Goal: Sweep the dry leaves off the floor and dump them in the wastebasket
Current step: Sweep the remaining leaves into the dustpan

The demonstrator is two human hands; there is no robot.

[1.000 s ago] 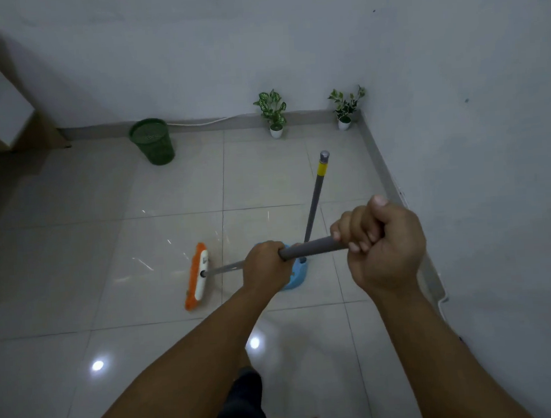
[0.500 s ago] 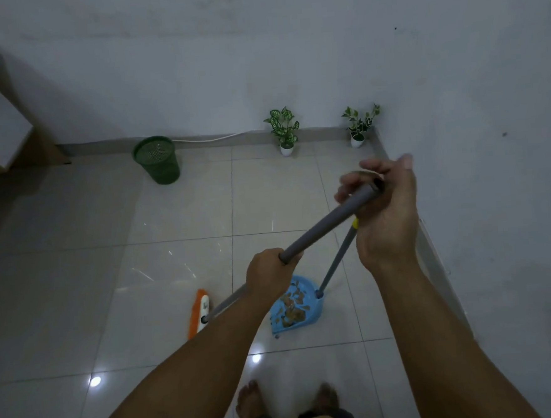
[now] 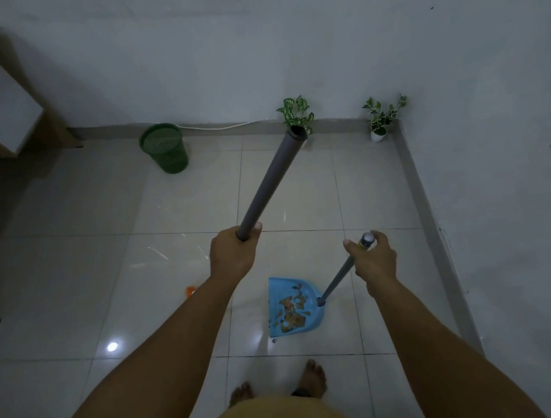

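My left hand (image 3: 235, 255) grips the grey broom handle (image 3: 270, 183), which points up and away toward the far wall. Only a scrap of the orange broom head (image 3: 190, 291) shows beside my left forearm. My right hand (image 3: 374, 260) holds the top of the dustpan's handle (image 3: 336, 279), fingers curled around its yellow and grey end. The blue dustpan (image 3: 289, 307) rests on the tiles in front of my feet, with several dry brown leaves (image 3: 291, 309) in it. The green mesh wastebasket (image 3: 164, 148) stands by the far wall, to the left.
Two small potted plants (image 3: 297, 114) (image 3: 382, 119) stand along the far baseboard. A wooden cabinet (image 3: 2, 100) fills the far left corner. A wall (image 3: 492, 161) runs close on my right. My bare feet (image 3: 313, 379) are at the bottom.
My right hand has let go of the broom handle and taken the dustpan's handle. My left hand now holds the broom alone, tipped more upright.
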